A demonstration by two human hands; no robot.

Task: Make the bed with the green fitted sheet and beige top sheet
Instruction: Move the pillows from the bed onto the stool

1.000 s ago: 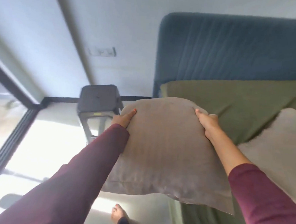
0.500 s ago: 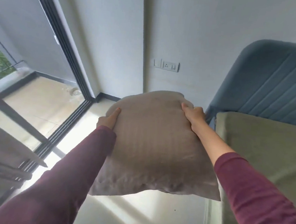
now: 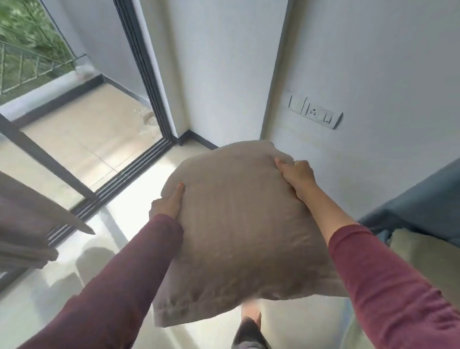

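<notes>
Item, far left: folded grey curtain (image 3: 15, 230) beside the sliding glass door (image 3: 138, 67), balcony beyond; not part of the job. Item: my left hand (image 3: 166, 205), its grip clamped on the near-left edge of the beige pillow (image 3: 241, 229), thumb laid along the top face, fingers hidden underneath. Item: the pillow itself, carried in the air over the bare floor (image 3: 128, 211), clear of the bed, one lower corner drooping toward my foot (image 3: 252, 312). Item: my right hand (image 3: 296, 176), its grip clamped on the far-right corner, cloth bunched under the fingers. Item, wall: switch plate (image 3: 314, 113). Item, far right: blue headboard (image 3: 439, 194) and a sliver of the green fitted sheet (image 3: 419, 258) over the mattress corner; the beige top sheet I could not see. Step in hand, as I judged it: moving the pillow off to free the bed for the sheets. Next move called for a clean resting place off the mattress, both hands letting go together so it did not flop onto the floor.
</notes>
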